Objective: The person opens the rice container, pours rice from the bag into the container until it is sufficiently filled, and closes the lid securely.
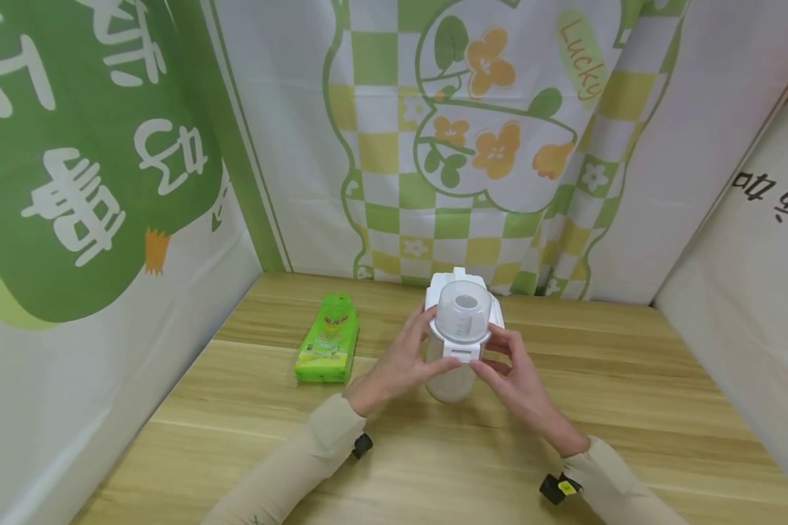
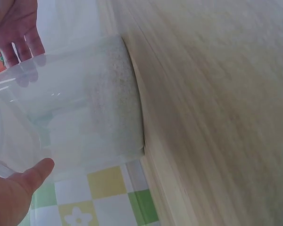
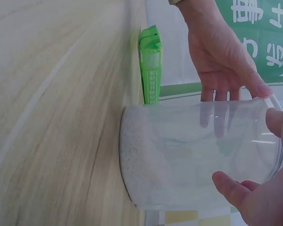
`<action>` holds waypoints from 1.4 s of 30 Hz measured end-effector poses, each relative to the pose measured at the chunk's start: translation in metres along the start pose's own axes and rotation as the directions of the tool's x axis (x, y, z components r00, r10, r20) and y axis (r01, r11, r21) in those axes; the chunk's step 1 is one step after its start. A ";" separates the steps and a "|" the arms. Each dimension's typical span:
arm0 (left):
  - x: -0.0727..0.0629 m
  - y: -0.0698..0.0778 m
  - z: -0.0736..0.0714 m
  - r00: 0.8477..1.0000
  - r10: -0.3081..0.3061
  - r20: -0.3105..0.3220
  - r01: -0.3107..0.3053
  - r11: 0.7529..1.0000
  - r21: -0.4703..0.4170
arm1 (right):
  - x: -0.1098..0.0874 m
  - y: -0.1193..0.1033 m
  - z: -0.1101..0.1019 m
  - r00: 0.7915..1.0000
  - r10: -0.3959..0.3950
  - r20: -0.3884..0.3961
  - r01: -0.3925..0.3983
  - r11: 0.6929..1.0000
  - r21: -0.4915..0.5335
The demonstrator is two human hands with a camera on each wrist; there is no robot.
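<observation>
A clear plastic storage jar stands upright on the table, with pale fine grains filling its lower part. On top sits a white lid carrying a transparent cup-shaped cap. My left hand grips the lid's left side, its thumb at the white front tab. From the right, my right hand holds the other side, thumb near the same tab. In the right wrist view, the fingers of the left hand show through the clear wall.
A green packet lies on the wooden table left of the jar. Behind the table hangs a checked curtain. Printed cloth walls close in both sides.
</observation>
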State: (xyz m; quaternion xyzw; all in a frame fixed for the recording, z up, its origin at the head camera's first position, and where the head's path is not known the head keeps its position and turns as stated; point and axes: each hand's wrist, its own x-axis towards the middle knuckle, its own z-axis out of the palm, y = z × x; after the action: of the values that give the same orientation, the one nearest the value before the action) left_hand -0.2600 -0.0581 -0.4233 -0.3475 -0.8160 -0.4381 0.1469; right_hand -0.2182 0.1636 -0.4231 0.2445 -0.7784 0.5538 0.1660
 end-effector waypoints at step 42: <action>-0.001 0.017 -0.002 0.999 -0.034 -0.038 0.041 0.973 0.227 | 0.002 0.005 0.004 0.993 -0.092 -0.072 0.088 0.994 -0.057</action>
State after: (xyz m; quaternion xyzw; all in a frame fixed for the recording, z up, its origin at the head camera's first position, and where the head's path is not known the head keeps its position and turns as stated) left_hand -0.2477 -0.0538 -0.4119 -0.3054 -0.8646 -0.3501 0.1911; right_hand -0.2222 0.1610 -0.4275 0.2539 -0.7747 0.5331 0.2261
